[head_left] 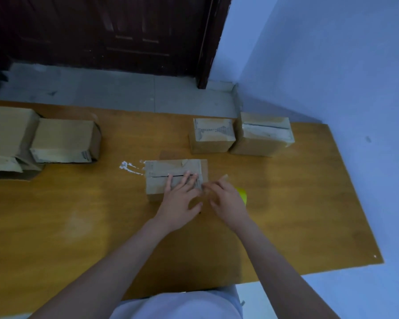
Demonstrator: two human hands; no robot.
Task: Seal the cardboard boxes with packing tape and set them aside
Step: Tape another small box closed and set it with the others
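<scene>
The box being worked (171, 172) sits on the wooden table (78, 215), near the middle, with its top seam facing up. The left hand (179, 201) lies flat on the box top; its fingers (189, 178) are straight and spread, pressing down beside the seam. This grip is open and holds nothing.

The right hand (226, 199) is just beside the right end of the box. Its fingers are curled toward the box edge, apparently pinching a clear strip of tape (224, 177), but motion blur prevents confirmation of this grip. A yellow tape roll (241, 194) shows partly behind the right hand, on the table.

Two taped boxes (212, 135) and (263, 134) stand side by side at the far right of the table. A group of open boxes (62, 140) lies at the far left. White residue marks (129, 168) are on the table just left of the worked box. A dark door (101, 31) and a blue wall (320, 65) stand beyond the table.
</scene>
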